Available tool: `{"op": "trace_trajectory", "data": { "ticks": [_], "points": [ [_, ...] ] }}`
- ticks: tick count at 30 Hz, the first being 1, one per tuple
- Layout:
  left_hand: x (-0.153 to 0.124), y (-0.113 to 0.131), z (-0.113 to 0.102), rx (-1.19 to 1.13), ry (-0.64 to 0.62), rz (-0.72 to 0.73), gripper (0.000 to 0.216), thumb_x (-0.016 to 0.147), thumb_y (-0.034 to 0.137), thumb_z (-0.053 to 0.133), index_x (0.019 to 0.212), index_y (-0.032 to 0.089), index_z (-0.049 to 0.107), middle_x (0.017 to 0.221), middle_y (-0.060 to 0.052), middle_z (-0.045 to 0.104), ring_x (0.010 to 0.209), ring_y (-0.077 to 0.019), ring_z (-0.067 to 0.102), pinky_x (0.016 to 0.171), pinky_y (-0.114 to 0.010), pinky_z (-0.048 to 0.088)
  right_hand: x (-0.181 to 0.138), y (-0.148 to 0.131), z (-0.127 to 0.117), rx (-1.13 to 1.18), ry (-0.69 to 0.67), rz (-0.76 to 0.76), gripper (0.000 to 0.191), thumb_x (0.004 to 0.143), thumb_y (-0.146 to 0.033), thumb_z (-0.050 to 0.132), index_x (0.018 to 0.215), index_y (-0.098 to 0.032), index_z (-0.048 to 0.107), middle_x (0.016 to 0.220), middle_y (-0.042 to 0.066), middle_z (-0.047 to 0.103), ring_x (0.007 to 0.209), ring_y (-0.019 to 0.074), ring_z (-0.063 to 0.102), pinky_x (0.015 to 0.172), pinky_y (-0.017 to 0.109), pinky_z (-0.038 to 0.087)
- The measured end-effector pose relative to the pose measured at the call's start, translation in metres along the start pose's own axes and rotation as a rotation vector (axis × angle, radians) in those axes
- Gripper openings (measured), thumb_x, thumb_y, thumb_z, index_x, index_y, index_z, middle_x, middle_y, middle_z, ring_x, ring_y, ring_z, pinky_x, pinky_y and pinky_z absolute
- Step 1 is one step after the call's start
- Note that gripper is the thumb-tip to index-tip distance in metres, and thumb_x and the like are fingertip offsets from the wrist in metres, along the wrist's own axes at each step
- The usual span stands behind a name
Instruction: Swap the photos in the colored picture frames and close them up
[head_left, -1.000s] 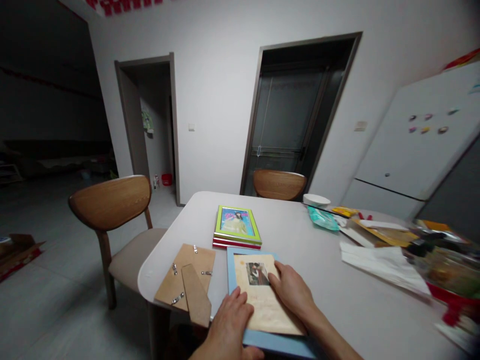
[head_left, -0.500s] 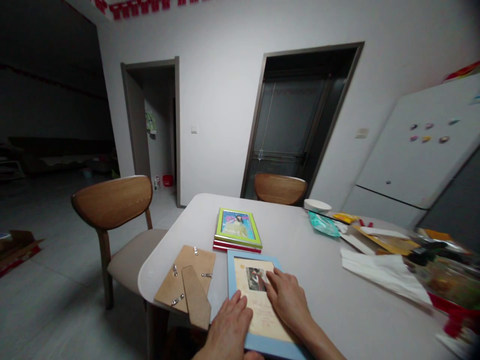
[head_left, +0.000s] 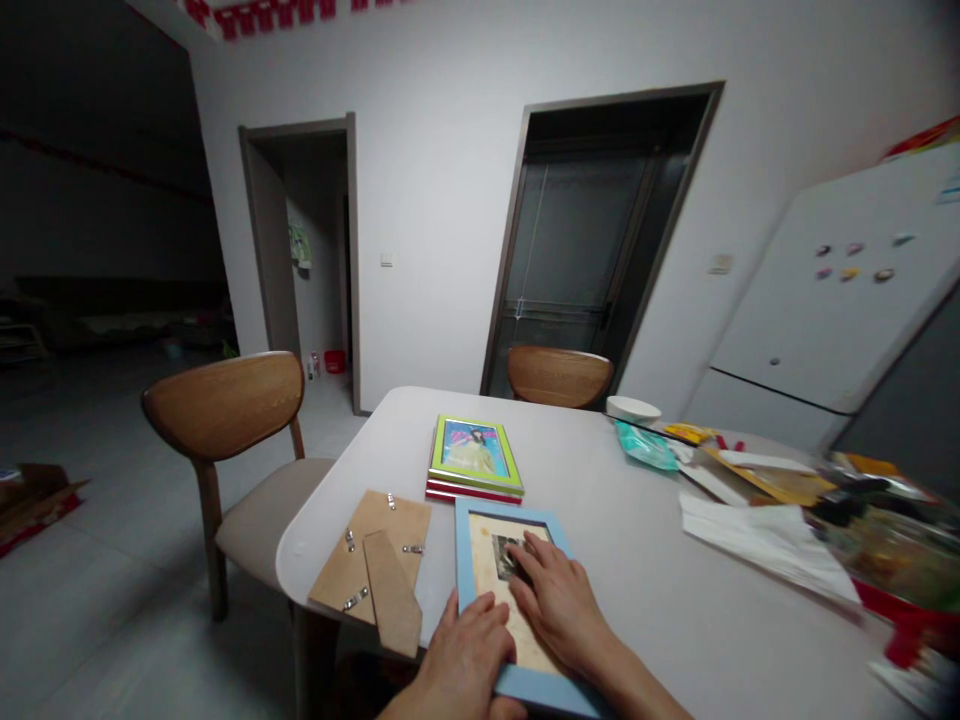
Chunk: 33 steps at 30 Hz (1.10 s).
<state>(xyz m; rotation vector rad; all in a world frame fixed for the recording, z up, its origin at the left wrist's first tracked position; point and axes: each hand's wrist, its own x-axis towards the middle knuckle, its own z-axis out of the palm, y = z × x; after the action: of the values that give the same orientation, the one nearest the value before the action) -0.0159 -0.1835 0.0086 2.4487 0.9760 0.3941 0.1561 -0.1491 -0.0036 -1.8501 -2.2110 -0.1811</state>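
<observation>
A light blue picture frame [head_left: 464, 560] lies on the table in front of me, with a cream sheet [head_left: 484, 570] bearing a small dark photo [head_left: 504, 558] inside it. My left hand [head_left: 469, 650] holds the frame at its lower left, fingers over the border and thumb at the near edge. Flat across the sheet rests my right hand [head_left: 559, 600], fingers stretched out and partly covering the photo. Left of the frame is a brown backing board [head_left: 367, 530] with metal clips and a stand leg [head_left: 391, 595].
Beyond the blue frame sits a green picture frame [head_left: 513, 460] stacked on a red one [head_left: 472, 494]. On the right are a teal packet [head_left: 645, 446], a white bowl [head_left: 634, 408], white paper [head_left: 765, 540] and other clutter. Wooden chairs [head_left: 225, 405] stand at the table [head_left: 645, 560].
My right hand has slid left over the sheet and covers more of it. My left hand has shifted slightly right, farther over the frame's border.
</observation>
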Motion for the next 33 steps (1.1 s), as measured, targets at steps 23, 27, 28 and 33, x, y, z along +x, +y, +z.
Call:
{"op": "trace_trajectory", "data": {
  "ticks": [23, 27, 28, 33],
  "points": [
    [-0.080, -0.112, -0.057, 0.230, 0.434, -0.376, 0.051, 0.053, 0.012, 0.063, 0.102, 0.017, 0.056, 0.116, -0.011, 0.052, 0.108, -0.0247, 0.045, 0.093, -0.039, 0.036, 0.017, -0.146, -0.002, 0.571, -0.054, -0.118, 0.046, 0.055, -0.017, 0.056, 0.100, -0.021, 0.052, 0.100, 0.007, 0.051, 0.093, 0.0218, 0.044, 0.079, 0.033, 0.036],
    [-0.072, -0.088, -0.066, 0.139, 0.531, -0.240, 0.044, 0.057, 0.019, 0.068, 0.099, 0.020, 0.057, 0.114, -0.010, 0.053, 0.106, -0.0250, 0.048, 0.090, -0.040, 0.039, 0.011, -0.116, -0.022, 0.761, -0.022, -0.094, 0.045, 0.057, -0.011, 0.049, 0.101, -0.018, 0.054, 0.100, 0.007, 0.053, 0.095, 0.0194, 0.046, 0.086, 0.032, 0.035],
    [-0.068, -0.077, -0.068, 0.117, 0.537, -0.205, 0.043, 0.058, 0.020, 0.068, 0.099, 0.020, 0.056, 0.115, -0.010, 0.053, 0.107, -0.0248, 0.047, 0.091, -0.041, 0.039, 0.008, -0.104, -0.030, 0.780, -0.025, -0.101, 0.042, 0.057, -0.011, 0.048, 0.098, -0.018, 0.055, 0.100, 0.007, 0.053, 0.096, 0.0194, 0.046, 0.087, 0.033, 0.034],
    [-0.033, -0.021, -0.060, 0.029, 0.382, -0.092, 0.045, 0.058, 0.026, 0.072, 0.099, 0.015, 0.056, 0.118, -0.014, 0.049, 0.112, -0.0254, 0.041, 0.094, -0.039, 0.036, -0.020, -0.039, -0.063, 0.732, -0.061, -0.058, 0.034, 0.061, -0.016, 0.048, 0.092, -0.021, 0.060, 0.108, 0.007, 0.052, 0.104, 0.0212, 0.044, 0.092, 0.036, 0.032]
  ]
}}
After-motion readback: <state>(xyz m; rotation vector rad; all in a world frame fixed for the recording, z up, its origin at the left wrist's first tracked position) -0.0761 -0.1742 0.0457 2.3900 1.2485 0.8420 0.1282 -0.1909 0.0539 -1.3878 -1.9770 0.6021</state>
